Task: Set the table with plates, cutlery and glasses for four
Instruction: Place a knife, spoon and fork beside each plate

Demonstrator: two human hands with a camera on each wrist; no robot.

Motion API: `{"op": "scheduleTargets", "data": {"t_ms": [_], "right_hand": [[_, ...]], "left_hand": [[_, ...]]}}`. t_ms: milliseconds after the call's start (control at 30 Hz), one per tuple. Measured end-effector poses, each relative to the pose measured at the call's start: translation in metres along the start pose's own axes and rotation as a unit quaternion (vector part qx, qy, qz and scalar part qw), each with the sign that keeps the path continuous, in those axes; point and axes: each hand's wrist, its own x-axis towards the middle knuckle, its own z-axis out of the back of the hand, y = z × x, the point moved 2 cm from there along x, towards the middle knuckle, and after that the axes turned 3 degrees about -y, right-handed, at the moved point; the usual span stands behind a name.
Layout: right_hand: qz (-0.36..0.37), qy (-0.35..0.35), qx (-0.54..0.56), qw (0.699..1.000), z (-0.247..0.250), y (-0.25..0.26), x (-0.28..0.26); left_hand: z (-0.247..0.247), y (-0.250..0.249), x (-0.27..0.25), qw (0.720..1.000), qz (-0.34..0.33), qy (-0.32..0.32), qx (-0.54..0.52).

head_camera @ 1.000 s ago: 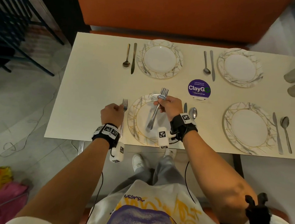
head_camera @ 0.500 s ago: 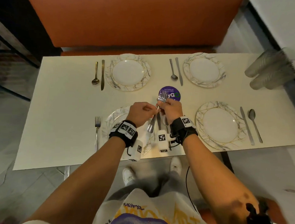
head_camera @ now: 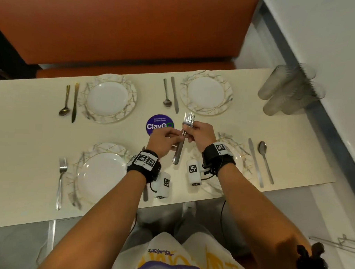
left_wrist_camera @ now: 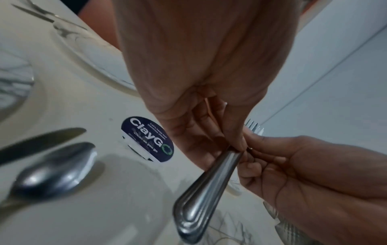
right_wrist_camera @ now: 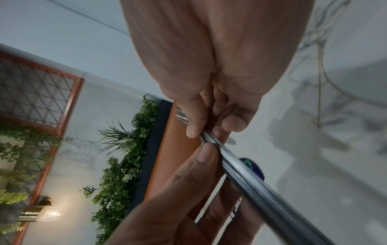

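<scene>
Several forks (head_camera: 185, 130) are bunched together in the right hand (head_camera: 199, 136), tines pointing away, handles hanging down over the gap between the two near plates; its thumb and fingers are curled round the necks of the stack. The left hand (head_camera: 164, 141) meets it from the left and pinches the same stems, which I judge is to peel a single fork off the bundle for the next setting. One fork (head_camera: 61, 180) already lies left of the near left plate (head_camera: 101, 171), so the near right plate (head_camera: 240, 157), with knife (head_camera: 255, 162) and spoon (head_camera: 265, 160) on its right, probably gets the next one. Both far plates (head_camera: 108, 97) have a spoon and knife beside them but no fork that I can see. Stacked glasses (head_camera: 290, 88) lie blurred at the far right corner, not yet handed out. A cream bench (head_camera: 30, 140) carries everything, with a round purple sticker (head_camera: 160, 124) at its middle. Beyond it runs an orange upholstered seat (head_camera: 126, 30); a pale wall closes the right side, and the right wrist view shows wall greenery and a lit lamp.
</scene>
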Motion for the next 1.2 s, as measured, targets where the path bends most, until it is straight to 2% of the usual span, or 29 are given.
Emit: {"op": "scheduleTargets", "data": {"t_ms": [233,433,633,767,967,1200], "right_hand": [[-0.007,0.022,-0.027,0.999,0.051,-0.005,0.033],[-0.037,0.008,0.0,0.999,0.074,-0.016,0.037],[-0.044,0.002,0.008,0.999,0.084,-0.031,0.031],[-0.045,0.0,0.01,0.999,0.087,-0.04,0.021],[-0.042,0.0,0.0,0.999,0.087,-0.047,0.007],[-0.039,0.002,-0.002,0.999,0.088,-0.052,0.0]], "left_hand": [[-0.036,0.002,0.013,0.996,0.042,-0.048,-0.067],[-0.043,0.04,0.003,0.986,0.126,-0.093,-0.05],[-0.051,0.069,-0.011,0.981,0.175,-0.084,0.0],[-0.054,0.083,-0.015,0.979,0.178,-0.088,0.049],[-0.06,0.09,-0.024,0.977,0.15,-0.111,0.107],[-0.062,0.092,-0.031,0.979,0.147,-0.121,0.08]]}}
